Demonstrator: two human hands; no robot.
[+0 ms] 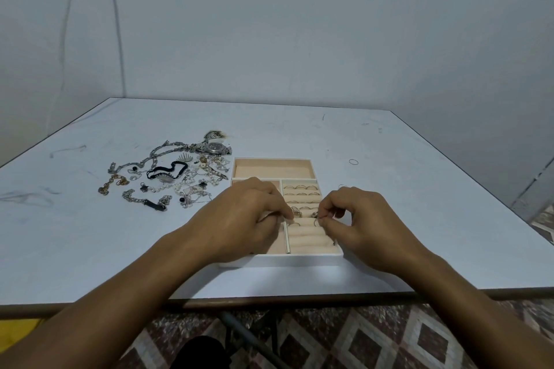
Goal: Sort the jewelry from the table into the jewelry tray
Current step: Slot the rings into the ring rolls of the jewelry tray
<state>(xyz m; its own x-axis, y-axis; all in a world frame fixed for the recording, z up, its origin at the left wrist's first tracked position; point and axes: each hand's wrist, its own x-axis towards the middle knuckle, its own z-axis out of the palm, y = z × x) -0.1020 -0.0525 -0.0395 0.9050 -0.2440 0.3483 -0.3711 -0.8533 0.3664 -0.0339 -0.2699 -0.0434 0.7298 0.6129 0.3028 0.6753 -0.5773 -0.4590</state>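
I'm on the ring step. My left hand [251, 216] pinches the left ring [290, 222] and my right hand [362, 219] pinches the right ring [317, 221], fingers closed, over the jewelry tray [281, 259]. Next, I'd press each gently into a slot. The tangled pile [174, 177] lies at ten o'clock, the loose ring [353, 161] at one.

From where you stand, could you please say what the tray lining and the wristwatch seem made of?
White rectangular jewelry tray's peach lining: probably matte velvet or suede, soft rolls without glare. Silver link-band wristwatch: likely polished metal, glinting links.
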